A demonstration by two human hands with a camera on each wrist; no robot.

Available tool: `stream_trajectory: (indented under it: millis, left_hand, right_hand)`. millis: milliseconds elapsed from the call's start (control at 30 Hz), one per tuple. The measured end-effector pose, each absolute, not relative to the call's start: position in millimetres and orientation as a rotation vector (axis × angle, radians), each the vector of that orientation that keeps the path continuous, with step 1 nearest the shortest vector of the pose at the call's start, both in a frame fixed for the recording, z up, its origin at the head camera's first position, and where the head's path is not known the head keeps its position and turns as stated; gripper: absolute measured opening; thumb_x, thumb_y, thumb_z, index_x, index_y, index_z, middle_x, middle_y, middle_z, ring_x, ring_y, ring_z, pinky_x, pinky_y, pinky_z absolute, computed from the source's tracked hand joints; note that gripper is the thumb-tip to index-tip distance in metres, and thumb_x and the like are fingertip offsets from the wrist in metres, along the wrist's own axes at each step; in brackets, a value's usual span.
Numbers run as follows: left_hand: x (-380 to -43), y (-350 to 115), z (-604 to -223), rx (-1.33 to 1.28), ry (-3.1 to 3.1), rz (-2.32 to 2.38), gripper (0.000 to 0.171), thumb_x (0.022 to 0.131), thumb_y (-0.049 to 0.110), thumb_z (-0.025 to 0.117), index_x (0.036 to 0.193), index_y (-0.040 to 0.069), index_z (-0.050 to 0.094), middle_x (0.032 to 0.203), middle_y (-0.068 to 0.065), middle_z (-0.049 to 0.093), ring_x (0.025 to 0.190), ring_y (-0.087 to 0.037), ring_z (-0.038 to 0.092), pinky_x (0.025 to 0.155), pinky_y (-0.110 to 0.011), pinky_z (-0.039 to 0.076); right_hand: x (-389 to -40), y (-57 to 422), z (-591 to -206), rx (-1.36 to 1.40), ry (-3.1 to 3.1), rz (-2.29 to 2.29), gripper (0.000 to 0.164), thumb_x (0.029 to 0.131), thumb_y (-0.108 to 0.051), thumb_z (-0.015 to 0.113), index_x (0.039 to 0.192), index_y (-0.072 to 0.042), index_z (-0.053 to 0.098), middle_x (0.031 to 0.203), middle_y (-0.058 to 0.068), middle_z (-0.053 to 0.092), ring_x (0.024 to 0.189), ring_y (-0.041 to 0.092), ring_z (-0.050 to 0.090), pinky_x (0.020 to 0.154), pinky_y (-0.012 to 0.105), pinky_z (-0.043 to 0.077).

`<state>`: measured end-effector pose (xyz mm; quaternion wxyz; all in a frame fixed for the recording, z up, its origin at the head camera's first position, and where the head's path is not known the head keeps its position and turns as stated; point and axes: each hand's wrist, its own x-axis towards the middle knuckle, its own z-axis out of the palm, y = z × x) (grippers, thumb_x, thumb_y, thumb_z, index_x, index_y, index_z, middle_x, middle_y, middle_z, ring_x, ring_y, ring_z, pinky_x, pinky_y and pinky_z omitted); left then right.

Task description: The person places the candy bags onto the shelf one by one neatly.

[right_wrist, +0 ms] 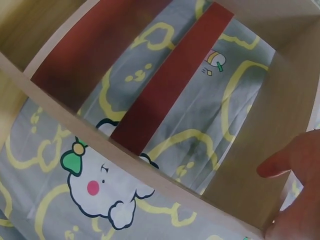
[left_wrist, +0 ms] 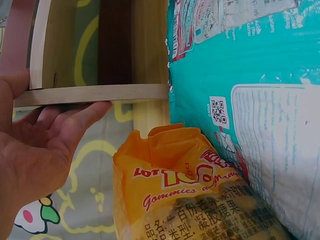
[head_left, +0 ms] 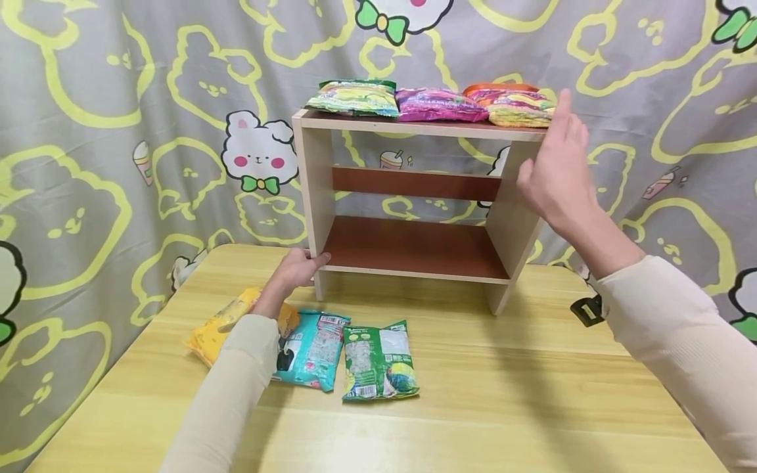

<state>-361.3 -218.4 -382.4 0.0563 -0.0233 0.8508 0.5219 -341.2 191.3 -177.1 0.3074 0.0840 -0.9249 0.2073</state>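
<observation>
A small wooden shelf rack (head_left: 420, 243) with reddish-brown boards stands on the table, leaning slightly in the head view. My left hand (head_left: 294, 268) grips its left side panel (left_wrist: 95, 93) beside the lower board, with the thumb on the near side and the fingers behind. At the upper right corner my right hand (head_left: 562, 174) holds the rack, thumb (right_wrist: 280, 165) in front of the top board and index finger pointing up. The other fingers are partly hidden. On top lie a green-yellow snack bag (head_left: 357, 98), a purple bag (head_left: 440, 105) and yellow and orange bags (head_left: 520, 110).
Below the left forearm lie an orange gummies bag (left_wrist: 175, 175) and a teal bag (head_left: 313, 348). A green bag (head_left: 380, 361) is beside them on the wooden table (head_left: 503, 420). A black object (head_left: 587, 310) sits near the right edge. Patterned curtain (head_left: 195, 118) hangs behind.
</observation>
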Motion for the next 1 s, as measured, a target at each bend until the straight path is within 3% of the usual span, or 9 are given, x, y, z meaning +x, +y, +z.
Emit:
stream_trajectory:
  millis: [200,333,433,600,700,767,867,1000]
  left_hand:
    - [-362,-218,-382,-0.07,2.581,1.589,0.061,0.104,0.036,0.056,0.149,-0.003,0.043,0.15,-0.023,0.047,0.138,-0.041,0.049,0.105,-0.053,0.051]
    - [-362,-218,-382,-0.074,2.585,1.582,0.061,0.104,0.036,0.055,0.149,-0.003,0.043,0.15,-0.024,0.047,0.138,-0.041,0.048,0.105,-0.053,0.05]
    - [-362,-218,-383,-0.073,2.582,1.584,0.061,0.104,0.035,0.055,0.149,-0.004,0.043,0.15,-0.024,0.047,0.139,-0.042,0.048,0.105,-0.053,0.05]
    - [-362,-218,-384,-0.069,2.579,1.588,0.061,0.104,0.035,0.055,0.149,-0.004,0.043,0.15,-0.024,0.047,0.139,-0.042,0.048,0.105,-0.053,0.05]
    - [-362,-218,-384,-0.072,2.579,1.588,0.061,0.104,0.036,0.055,0.149,-0.003,0.043,0.15,-0.024,0.048,0.139,-0.042,0.048,0.105,-0.053,0.05]
    - [-362,-219,-384,-0.072,2.58,1.587,0.061,0.104,0.036,0.055,0.149,-0.003,0.043,0.15,-0.024,0.048,0.138,-0.042,0.048,0.105,-0.052,0.05]
    - [-362,-219,-385,-0.072,2.581,1.589,0.061,0.104,0.036,0.055,0.149,-0.003,0.044,0.15,-0.024,0.047,0.138,-0.042,0.048,0.105,-0.052,0.051]
    - [-362,-218,-385,-0.072,2.583,1.593,0.06,0.104,0.036,0.055,0.148,-0.003,0.045,0.149,-0.024,0.048,0.137,-0.041,0.049,0.104,-0.052,0.051]
  right_hand:
    - [-330,204,-174,0.07,-2.506,0.705,0.095,0.098,-0.022,0.048,0.159,-0.017,-0.024,0.168,0.023,0.006,0.141,0.054,0.033,0.116,0.063,0.031]
    - [-329,217,-177,-0.039,-2.565,0.799,0.098,0.099,-0.036,0.046,0.156,-0.013,-0.03,0.161,0.035,0.022,0.137,0.057,0.038,0.116,0.064,0.03]
    - [-330,226,-189,-0.078,-2.59,0.869,0.093,0.099,-0.044,0.044,0.16,-0.011,-0.017,0.151,0.04,0.038,0.14,0.055,0.037,0.113,0.065,0.032]
    - [-336,238,-222,-0.049,-2.623,0.983,0.085,0.101,-0.054,0.038,0.158,0.002,0.009,0.142,0.039,0.048,0.135,0.057,0.041,0.106,0.067,0.036]
    - [-339,243,-245,-0.045,-2.648,1.001,0.083,0.102,-0.053,0.036,0.154,0.01,0.019,0.128,0.041,0.055,0.121,0.054,0.053,0.094,0.058,0.046]
    - [-341,245,-261,-0.033,-2.665,0.99,0.078,0.102,-0.05,0.038,0.147,0.014,0.03,0.119,0.038,0.06,0.107,0.049,0.061,0.079,0.047,0.051]
    - [-341,245,-281,-0.009,-2.713,0.967,0.069,0.102,-0.044,0.042,0.137,0.016,0.041,0.109,0.033,0.064,0.094,0.042,0.065,0.065,0.034,0.047]
    - [-340,243,-306,0.023,-2.767,0.964,0.058,0.102,-0.038,0.046,0.123,0.016,0.048,0.094,0.026,0.068,0.078,0.032,0.068,0.061,0.031,0.046]
